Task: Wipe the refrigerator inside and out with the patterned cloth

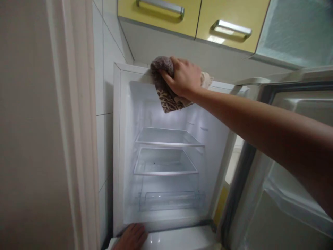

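My right hand (186,77) grips a brown patterned cloth (169,97) and presses it against the top front edge of the fridge (119,146). One corner of the cloth hangs down over the opening. Low on the left, my left hand (132,236) lies with its fingers flat at the bottom edge of the fridge opening, beside the white ledge (182,238). Inside the lit compartment are two glass shelves (169,137) and a clear drawer (170,200). The fridge door (291,166) stands open on the right, partly behind my right forearm.
Yellow cabinets (231,21) with metal handles hang close above the fridge, and a frosted glass panel (299,31) adjoins them on the right. A pale door frame (78,139) rises on the left, in front of a white tiled wall (104,97).
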`<state>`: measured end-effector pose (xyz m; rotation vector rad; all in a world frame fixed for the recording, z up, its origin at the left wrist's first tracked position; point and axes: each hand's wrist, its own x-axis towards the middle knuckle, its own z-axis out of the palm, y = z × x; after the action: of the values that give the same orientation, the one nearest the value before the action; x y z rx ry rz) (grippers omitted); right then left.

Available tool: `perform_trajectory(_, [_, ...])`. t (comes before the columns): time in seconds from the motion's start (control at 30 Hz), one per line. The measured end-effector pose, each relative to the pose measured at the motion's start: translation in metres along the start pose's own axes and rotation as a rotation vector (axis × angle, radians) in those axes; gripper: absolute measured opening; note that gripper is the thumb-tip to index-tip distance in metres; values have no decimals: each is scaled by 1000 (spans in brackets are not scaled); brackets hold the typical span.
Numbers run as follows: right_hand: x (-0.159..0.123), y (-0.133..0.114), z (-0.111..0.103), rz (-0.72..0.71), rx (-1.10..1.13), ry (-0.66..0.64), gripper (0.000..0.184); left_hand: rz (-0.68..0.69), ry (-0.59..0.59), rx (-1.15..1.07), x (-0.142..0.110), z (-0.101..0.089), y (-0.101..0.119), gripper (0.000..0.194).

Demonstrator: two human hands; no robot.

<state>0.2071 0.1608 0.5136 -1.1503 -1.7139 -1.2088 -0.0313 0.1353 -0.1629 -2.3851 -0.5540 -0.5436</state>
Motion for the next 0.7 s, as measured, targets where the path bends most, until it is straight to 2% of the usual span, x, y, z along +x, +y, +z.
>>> perform_trajectory(0.1, [18, -46, 6, -59, 45, 18, 59, -76, 29, -79, 6, -23, 6, 64])
perform_trajectory(0.13, [24, -61, 10, -68, 65, 16, 61, -111, 56, -97, 8, -29, 8, 69])
perform_trajectory(0.2, [35, -91, 17, -112, 94, 14, 63, -164, 97, -121, 12, -38, 11, 68])
perform_trajectory(0.3, [43, -126, 25, -195, 106, 28, 65, -193, 87, -160, 17, -44, 13, 66])
perform_trajectory(0.43, [35, -145, 38, -254, 176, 94, 62, -181, 104, -124, 11, -38, 12, 67])
perform_trajectory(0.5, [13, -149, 51, -310, 261, 94, 62, -165, 120, -71, 1, -29, 13, 72])
perform_trajectory(0.57, [-30, -158, 69, -416, 363, 57, 64, -164, 109, -57, -12, -19, 15, 78])
perform_trajectory(0.63, [-96, -174, 89, -571, 457, 13, 60, -208, 83, -76, -21, -12, 18, 83])
perform_trajectory(0.7, [-175, -196, 105, -752, 506, -57, 36, -239, 63, -82, -24, -10, 19, 85])
